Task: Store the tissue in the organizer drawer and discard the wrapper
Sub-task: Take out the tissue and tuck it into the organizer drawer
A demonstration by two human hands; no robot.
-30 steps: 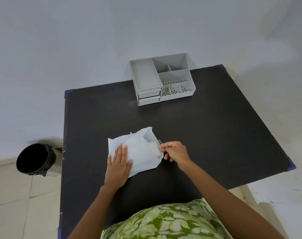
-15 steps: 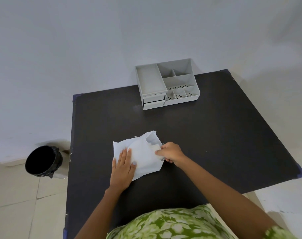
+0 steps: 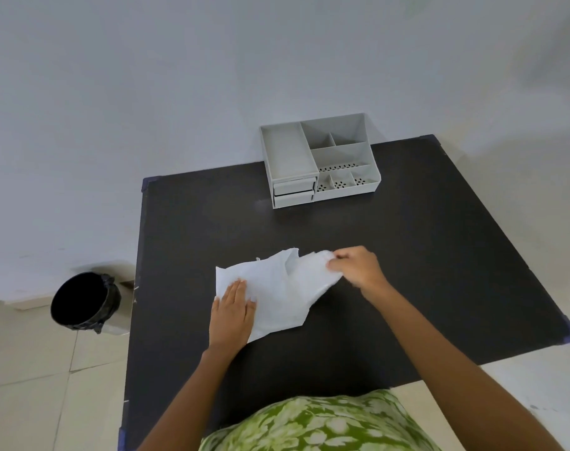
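Observation:
A white wrapper lies flat on the black table, its open end facing right. My left hand presses flat on its left part. My right hand pinches the white tissue, which sticks partly out of the wrapper's open end; the rest is hidden inside. The grey organizer stands at the table's far edge with two small closed drawers at its front left.
A black-lined trash bin stands on the floor left of the table. A white wall runs behind the table. Tiled floor shows on both sides.
My right hand has pulled the tissue rightward, farther out of the wrapper's opening. My left hand has stayed pressed on the wrapper. The camera has tilted slightly.

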